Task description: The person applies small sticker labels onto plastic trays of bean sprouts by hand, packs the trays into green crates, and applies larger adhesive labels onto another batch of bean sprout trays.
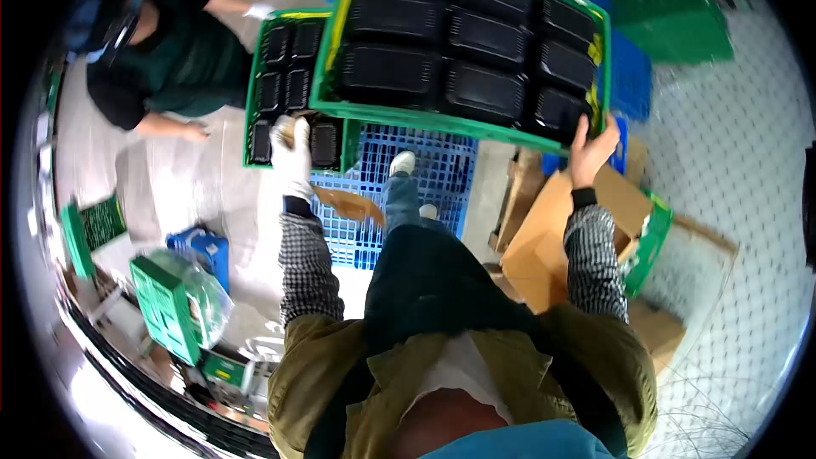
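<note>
A large green crate [459, 121] in front of me holds several black lidded plastic containers [484, 38]. My right hand [592, 153], bare, grips its near right corner, thumb and fingers on the rim. My left hand [291, 153] wears a white glove and has its fingers curled. It is over the near part of a second green crate [350, 140], close to the large crate's near left corner; what its fingers hold, if anything, is hidden. Black containers [325, 143] also fill this second crate, which sits lower and partly under the large one.
A blue pallet [416, 140] lies by my feet with brown cardboard [350, 206] at its left. An open cardboard box [540, 246] stands right. A co-worker [183, 51] is at the far left. Green crates [166, 310] and a blue bin [204, 255] lie left.
</note>
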The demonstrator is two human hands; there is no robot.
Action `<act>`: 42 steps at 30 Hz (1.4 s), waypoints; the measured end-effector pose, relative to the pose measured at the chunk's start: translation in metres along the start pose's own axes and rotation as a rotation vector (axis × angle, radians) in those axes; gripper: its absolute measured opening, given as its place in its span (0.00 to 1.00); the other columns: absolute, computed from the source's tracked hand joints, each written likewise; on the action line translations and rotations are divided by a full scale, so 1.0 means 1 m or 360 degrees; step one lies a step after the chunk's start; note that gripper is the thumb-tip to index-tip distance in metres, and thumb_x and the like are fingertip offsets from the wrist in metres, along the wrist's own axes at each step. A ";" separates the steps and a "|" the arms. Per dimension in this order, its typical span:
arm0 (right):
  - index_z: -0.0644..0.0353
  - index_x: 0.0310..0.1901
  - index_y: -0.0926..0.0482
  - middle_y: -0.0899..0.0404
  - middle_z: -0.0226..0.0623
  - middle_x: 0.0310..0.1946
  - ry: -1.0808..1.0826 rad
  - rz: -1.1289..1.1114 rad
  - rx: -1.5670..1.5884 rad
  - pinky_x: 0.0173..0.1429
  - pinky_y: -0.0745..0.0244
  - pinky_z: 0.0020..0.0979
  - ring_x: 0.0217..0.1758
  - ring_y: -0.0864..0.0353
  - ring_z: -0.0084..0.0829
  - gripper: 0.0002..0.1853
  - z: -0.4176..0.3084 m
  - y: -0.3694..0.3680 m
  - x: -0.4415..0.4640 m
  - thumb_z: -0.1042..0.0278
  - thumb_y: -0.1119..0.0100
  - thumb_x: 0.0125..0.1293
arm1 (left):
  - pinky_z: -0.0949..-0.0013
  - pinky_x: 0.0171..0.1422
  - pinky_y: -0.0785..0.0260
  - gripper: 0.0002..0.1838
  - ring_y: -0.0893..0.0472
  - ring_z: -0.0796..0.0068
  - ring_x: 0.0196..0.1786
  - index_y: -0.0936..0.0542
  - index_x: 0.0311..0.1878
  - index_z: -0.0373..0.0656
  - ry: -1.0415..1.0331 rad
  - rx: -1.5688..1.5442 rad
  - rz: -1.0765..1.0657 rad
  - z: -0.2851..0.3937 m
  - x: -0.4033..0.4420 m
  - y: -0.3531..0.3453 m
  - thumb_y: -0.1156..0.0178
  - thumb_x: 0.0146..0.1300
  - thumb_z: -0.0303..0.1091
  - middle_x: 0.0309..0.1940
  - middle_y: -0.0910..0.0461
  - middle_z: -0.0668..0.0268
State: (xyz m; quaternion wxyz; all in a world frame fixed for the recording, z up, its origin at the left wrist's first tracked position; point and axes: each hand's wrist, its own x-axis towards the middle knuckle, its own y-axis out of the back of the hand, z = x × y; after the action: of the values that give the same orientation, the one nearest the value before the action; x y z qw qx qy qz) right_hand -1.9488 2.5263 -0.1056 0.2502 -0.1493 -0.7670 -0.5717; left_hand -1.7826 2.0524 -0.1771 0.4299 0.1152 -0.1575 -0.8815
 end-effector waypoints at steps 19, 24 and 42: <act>0.60 0.53 0.28 0.26 0.47 0.43 -0.0980 0.0321 0.0046 0.48 0.32 0.47 0.46 0.26 0.48 0.24 0.063 -0.028 -0.039 0.56 0.37 0.58 | 0.63 0.50 0.29 0.22 0.18 0.65 0.41 0.22 0.47 0.35 -0.0664 0.1463 -0.0659 0.100 0.075 -0.056 0.47 0.69 0.49 0.37 0.17 0.54; 0.64 0.69 0.43 0.50 0.53 0.71 -0.0919 -0.0526 0.1450 0.74 0.48 0.41 0.74 0.49 0.48 0.50 -0.101 0.105 -0.127 0.40 0.33 0.53 | 0.74 0.46 0.31 0.15 0.25 0.78 0.37 0.23 0.52 0.38 -0.0624 0.0014 -0.1501 0.167 -0.100 -0.096 0.51 0.72 0.37 0.38 0.21 0.66; 0.62 0.46 0.19 0.17 0.38 0.28 -0.3629 0.1784 -0.0695 0.38 0.25 0.27 0.30 0.19 0.23 0.13 -0.445 0.445 -0.799 0.63 0.41 0.65 | 0.70 0.56 0.31 0.27 0.22 0.70 0.47 0.27 0.62 0.47 -0.2461 0.1094 -0.4813 -0.011 -0.624 0.104 0.36 0.59 0.38 0.53 0.24 0.62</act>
State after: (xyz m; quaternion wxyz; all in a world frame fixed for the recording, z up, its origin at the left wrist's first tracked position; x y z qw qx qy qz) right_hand -0.9612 2.2831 -0.0936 -0.3676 -0.8883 -0.2703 -0.0524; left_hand -1.3265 2.4857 -0.1056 0.9205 0.1870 0.2372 0.2480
